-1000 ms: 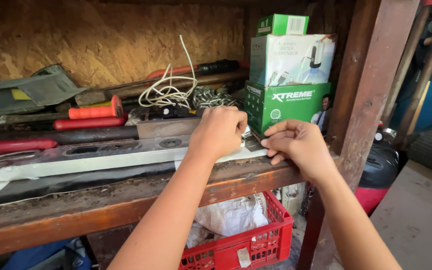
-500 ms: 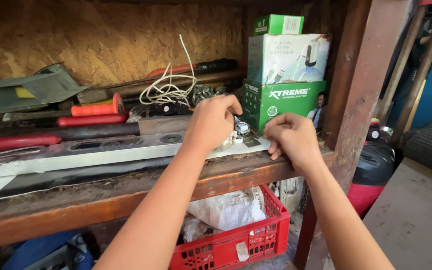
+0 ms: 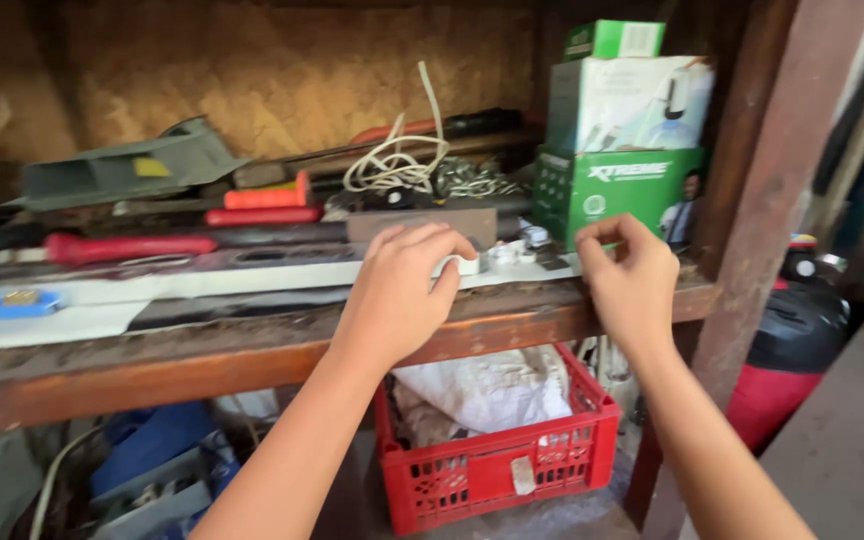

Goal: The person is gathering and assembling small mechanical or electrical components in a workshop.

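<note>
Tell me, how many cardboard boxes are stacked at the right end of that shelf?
3. A large green box sits on the shelf, a white box lies on top of it, and a small green box crowns the stack. More could be hidden behind them.

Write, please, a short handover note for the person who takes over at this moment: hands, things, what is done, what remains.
Left hand: curled over a small white part on the long white strip, fingertips touching it; grip unclear.
Right hand: raised beside the green box, thumb and forefinger pinched, nothing visible between them.
More small pieces lie on the strip between both hands, on the wooden shelf.
Done: both hands at the small pieces.
Left: the pieces lie unlifted on the strip.
</note>
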